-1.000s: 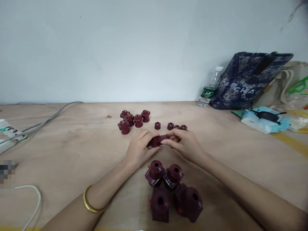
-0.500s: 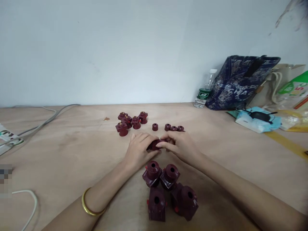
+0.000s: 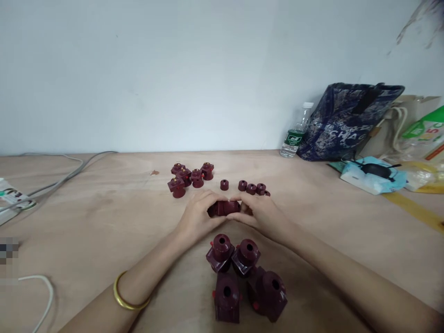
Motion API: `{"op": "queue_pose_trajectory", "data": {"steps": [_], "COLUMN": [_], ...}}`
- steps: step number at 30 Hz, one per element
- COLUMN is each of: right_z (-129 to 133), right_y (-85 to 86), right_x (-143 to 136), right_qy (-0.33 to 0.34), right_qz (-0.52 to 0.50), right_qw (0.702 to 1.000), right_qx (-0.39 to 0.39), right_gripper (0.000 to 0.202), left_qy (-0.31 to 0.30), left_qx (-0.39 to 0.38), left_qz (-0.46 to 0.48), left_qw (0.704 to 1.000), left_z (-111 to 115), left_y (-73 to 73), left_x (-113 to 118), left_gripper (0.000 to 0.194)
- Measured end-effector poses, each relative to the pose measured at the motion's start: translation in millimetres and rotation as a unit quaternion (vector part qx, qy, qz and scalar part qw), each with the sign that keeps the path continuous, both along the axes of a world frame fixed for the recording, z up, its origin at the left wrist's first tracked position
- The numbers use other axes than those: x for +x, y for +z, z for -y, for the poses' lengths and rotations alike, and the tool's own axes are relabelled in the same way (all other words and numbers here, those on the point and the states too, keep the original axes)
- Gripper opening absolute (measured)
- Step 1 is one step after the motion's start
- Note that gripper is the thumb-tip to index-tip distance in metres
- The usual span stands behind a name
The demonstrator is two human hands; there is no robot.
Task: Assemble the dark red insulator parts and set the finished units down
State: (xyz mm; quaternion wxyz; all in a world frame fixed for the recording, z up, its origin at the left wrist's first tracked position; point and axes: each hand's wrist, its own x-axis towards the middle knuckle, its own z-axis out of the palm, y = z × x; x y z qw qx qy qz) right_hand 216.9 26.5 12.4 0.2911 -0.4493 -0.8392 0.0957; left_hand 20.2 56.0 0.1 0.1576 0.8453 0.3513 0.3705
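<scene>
Between my two hands lies a maroon plastic socket-like part [image 3: 225,208], held sideways just above or on the table; I cannot tell which. My left hand [image 3: 198,212] is closed around its left end. The fingers and thumb of my right hand [image 3: 262,212] pinch its rounded right end. Closer to me stand several similar maroon assemblies [image 3: 221,249] with square bodies, domed tops with a hole, and small red bits at their sides. Beyond my hands sit a single small maroon cap [image 3: 224,185] and a cluster of like caps [image 3: 251,188].
Several maroon square-topped bases [image 3: 178,187] with brass-coloured bits stand at the back left. Further right are a water bottle [image 3: 293,136], a dark patterned bag [image 3: 342,125] and a blue tissue pack [image 3: 369,175]. Cables [image 3: 74,173] run along the left side.
My right hand has shifted slightly right along the held part, and more of that part shows between my hands. The view has tilted a little; the standing parts have not moved.
</scene>
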Motion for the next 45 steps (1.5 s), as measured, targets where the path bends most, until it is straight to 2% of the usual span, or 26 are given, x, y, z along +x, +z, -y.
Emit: {"op": "queue_pose_trajectory", "data": {"steps": [3, 5, 7, 9, 11, 13, 14, 15, 16, 17, 18, 19, 20, 21, 22, 23, 24, 27, 30, 33, 37, 40, 45], "right_z": [0.2, -3.7, -11.6, -21.9, -32.2, -39.9, -42.4, -43.9, -44.5, -44.5, -44.1, -43.6, -43.1, -42.7, -42.5, -42.2, -41.7, -37.4, -27.2, -13.9, -1.7, 0.5, -0.9], "right_y": [4.0, 9.9, 14.6, 14.1, 7.0, -5.0, -11.6, -17.9, -23.3, -27.8, -30.9, -32.9, -33.8, -33.7, -32.8, -31.2, -29.0, -19.5, -7.1, 4.8, 12.9, 13.1, 8.0], "right_x": [-2.2, 3.6, 16.1, 32.1, 46.1, 54.1, 55.4, 55.4, 54.5, 53.0, 51.6, 50.4, 49.7, 49.3, 49.2, 49.1, 48.6, 42.6, 28.7, 12.8, 2.1, 1.6, 1.6], "right_qy": [-0.028, -0.027, -0.049, -0.104, -0.17, -0.202, -0.206, -0.203, -0.198, -0.194, -0.19, -0.186, -0.184, -0.181, -0.18, -0.178, -0.177, -0.161, -0.096, -0.021, 0.028, 0.049, 0.048], "right_qz": [0.001, -0.038, -0.085, -0.106, -0.071, -0.003, 0.025, 0.046, 0.058, 0.064, 0.071, 0.077, 0.08, 0.082, 0.081, 0.078, 0.075, 0.042, -0.084, -0.183, -0.19, -0.161, -0.139], "right_qw": [0.999, 0.997, 0.993, 0.988, 0.983, 0.979, 0.978, 0.978, 0.978, 0.979, 0.979, 0.979, 0.979, 0.98, 0.98, 0.98, 0.981, 0.985, 0.991, 0.982, 0.981, 0.985, 0.988], "right_qx": [-0.041, -0.061, -0.065, -0.034, 0.012, 0.035, 0.037, 0.035, 0.032, 0.03, 0.028, 0.028, 0.028, 0.03, 0.033, 0.037, 0.041, 0.052, 0.051, 0.035, 0.034, 0.042, 0.038], "right_gripper": [0.031, 0.035, 0.037, 0.034, 0.03, 0.031, 0.032, 0.034, 0.036, 0.037, 0.038, 0.036, 0.032, 0.027, 0.023, 0.019, 0.016, 0.016, 0.024, 0.03, 0.031, 0.03, 0.029], "left_qy": [0.005, -0.011, -0.053, -0.12, -0.192, -0.246, -0.256, -0.249, -0.217, -0.159, -0.074, 0.03, 0.137, 0.238, 0.323, 0.374, 0.391, 0.347, 0.245, 0.137, 0.059, 0.046, 0.049], "left_qx": [-0.037, -0.14, -0.275, -0.389, -0.452, -0.495, -0.508, -0.508, -0.483, -0.428, -0.34, -0.227, -0.112, -0.019, 0.039, 0.059, 0.04, -0.067, -0.09, -0.051, 0.054, 0.108, 0.144], "left_qz": [0.016, 0.068, 0.121, 0.148, 0.15, 0.14, 0.133, 0.125, 0.114, 0.099, 0.083, 0.067, 0.053, 0.052, 0.064, 0.074, 0.085, 0.122, 0.156, 0.12, 0.041, -0.008, -0.045], "left_qw": [0.999, 0.988, 0.952, 0.901, 0.858, 0.822, 0.811, 0.815, 0.84, 0.884, 0.934, 0.971, 0.983, 0.97, 0.943, 0.923, 0.916, 0.927, 0.953, 0.982, 0.996, 0.993, 0.987], "left_z": [0.5, 1.4, 3.6, 7.4, 12.3, 16.0, 16.4, 15.4, 12.6, 7.8, 1.3, -6.6, -15.6, -24.8, -33.9, -42.0, -48.6, -55.8, -42.1, -18.2, 0.7, 2.0, 1.4], "left_y": [-3.2, -4.2, -3.2, 0.2, 4.7, 8.2, 9.0, 9.2, 8.8, 7.9, 6.8, 5.4, 3.9, 2.2, 0.2, -2.1, -4.7, -12.1, -12.7, -4.5, 5.3, 4.7, 0.7], "left_x": [3.0, 5.9, 8.4, 9.9, 10.9, 11.7, 11.6, 10.7, 8.4, 4.1, -2.5, -11.5, -22.5, -34.7, -47.0, -58.2, -67.0, -72.0, -47.8, -18.8, -3.9, -5.4, -6.5], "left_gripper": [0.029, 0.034, 0.041, 0.046, 0.046, 0.056, 0.064, 0.068, 0.066, 0.06, 0.052, 0.045, 0.041, 0.04, 0.045, 0.055, 0.058, 0.041, 0.033, 0.029, 0.034, 0.037, 0.035]}}
